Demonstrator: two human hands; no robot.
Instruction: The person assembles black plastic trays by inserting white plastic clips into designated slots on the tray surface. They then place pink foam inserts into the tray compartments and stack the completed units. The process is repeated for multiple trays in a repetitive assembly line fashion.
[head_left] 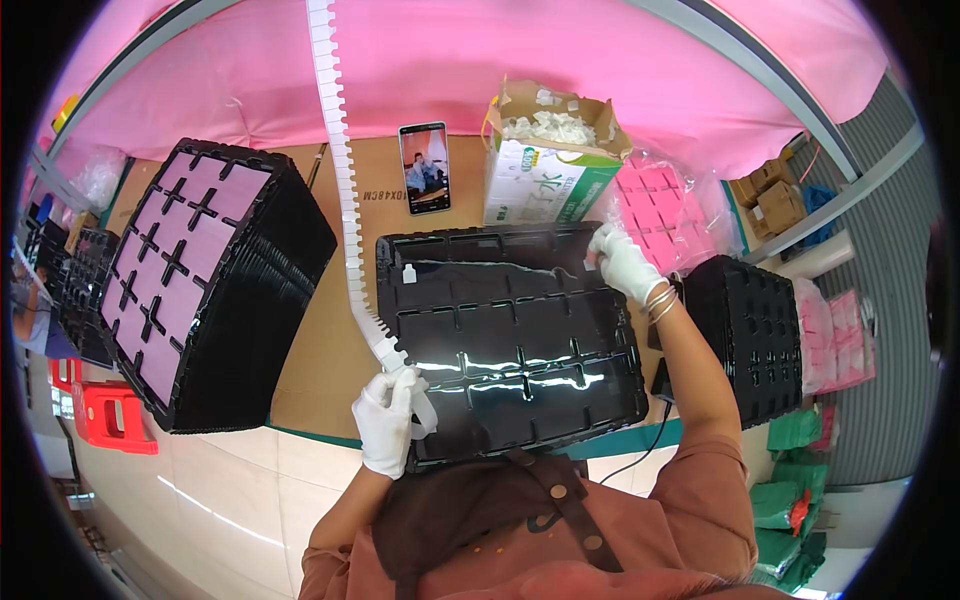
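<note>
In front of me lies a black molded plastic tray (480,335), glossy and with ridged dividers; whether others sit under it I cannot tell. My white-gloved left hand (388,415) is at its near left side, fingers closed on a long white strip of notched tabs (345,190). The strip hangs from above, and a loose pale end curls beside the fingers. At the tray's far right corner is my right hand (626,263), also gloved, with fingertips pressed together and down; what they hold is hidden. One small white tab (409,273) sits near the tray's far left corner.
A tall stack of black trays with pink tops (190,240) stands left; another black stack (755,335) stands right. Behind are an upright phone (426,170), an open carton (540,185) of white bits and bagged pink trays (660,205). A red stool (115,415) stands lower left.
</note>
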